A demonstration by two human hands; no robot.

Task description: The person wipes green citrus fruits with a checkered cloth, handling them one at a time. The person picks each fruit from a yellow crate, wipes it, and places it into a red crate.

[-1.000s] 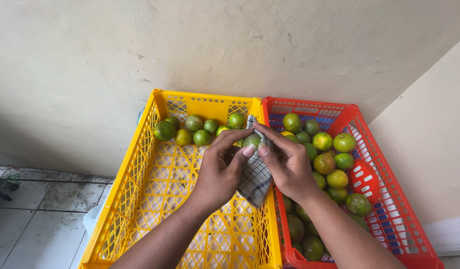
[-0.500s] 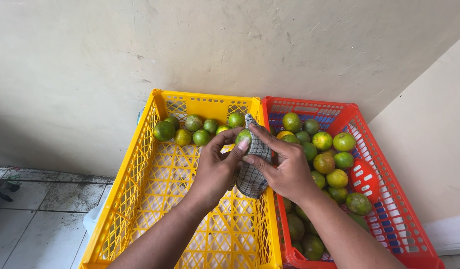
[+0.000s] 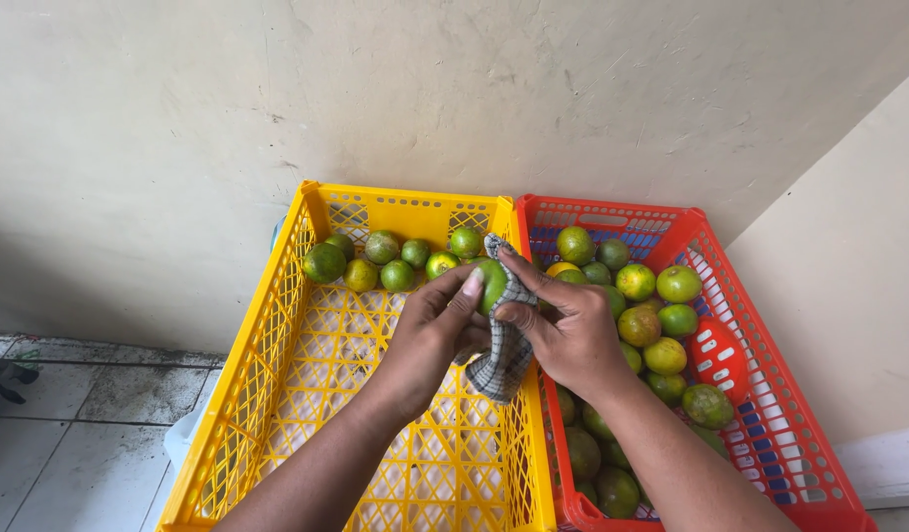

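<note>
My left hand point(image 3: 433, 330) and my right hand point(image 3: 563, 330) meet over the wall shared by two crates. Between them is a green citrus fruit point(image 3: 493, 282), held by my left fingers. My right hand presses a grey checked cloth point(image 3: 502, 355) against that fruit, and the cloth hangs down below the hands. Several green fruits point(image 3: 380, 261) lie along the far end of the yellow crate point(image 3: 262, 374). The red crate point(image 3: 789, 433) on the right holds many green and yellowish fruits point(image 3: 661, 320).
Both crates stand against a cream wall point(image 3: 454, 89). A second wall point(image 3: 848, 296) closes the right side. Grey floor tiles point(image 3: 70, 424) lie to the left, with a dark object point(image 3: 1, 374) at the left edge.
My hands have turned the fruit within the cloth. More of the green fruit shows now between my fingers, and the cloth has slid lower under the hands.
</note>
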